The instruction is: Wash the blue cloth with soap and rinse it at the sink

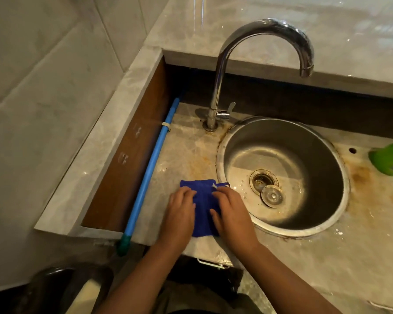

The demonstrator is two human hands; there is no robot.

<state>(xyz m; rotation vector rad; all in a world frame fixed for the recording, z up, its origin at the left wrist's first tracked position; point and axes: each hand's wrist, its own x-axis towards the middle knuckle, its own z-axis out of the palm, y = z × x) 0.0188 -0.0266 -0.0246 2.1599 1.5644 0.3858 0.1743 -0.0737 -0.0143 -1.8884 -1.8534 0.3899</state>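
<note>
The stained grey marble bench [186, 155] fills the middle of the frame, with the round stainless-steel sink [315, 155] set into it at centre right. The curved chrome tap [222, 64] rises at upper centre, and no water shows at its spout. The small dark blue woven cloth [203, 200] lies flat on the bench at lower centre, just left of the sink rim.

The cloth looks light, soft and limp. It will likely sag and grow heavier once wet, so it is best taken by an edge or bunched whole.

The person's left hand [179, 214] rests on the cloth's left part and the right hand [233, 214] on its right part, both with fingers bent. Whether either grip pinches the fabric or only presses it cannot be told.

Both palms cover much of the cloth. A bright green object [389, 159] is cut off at the right edge, so it is unclear whether it is the soap.
</note>
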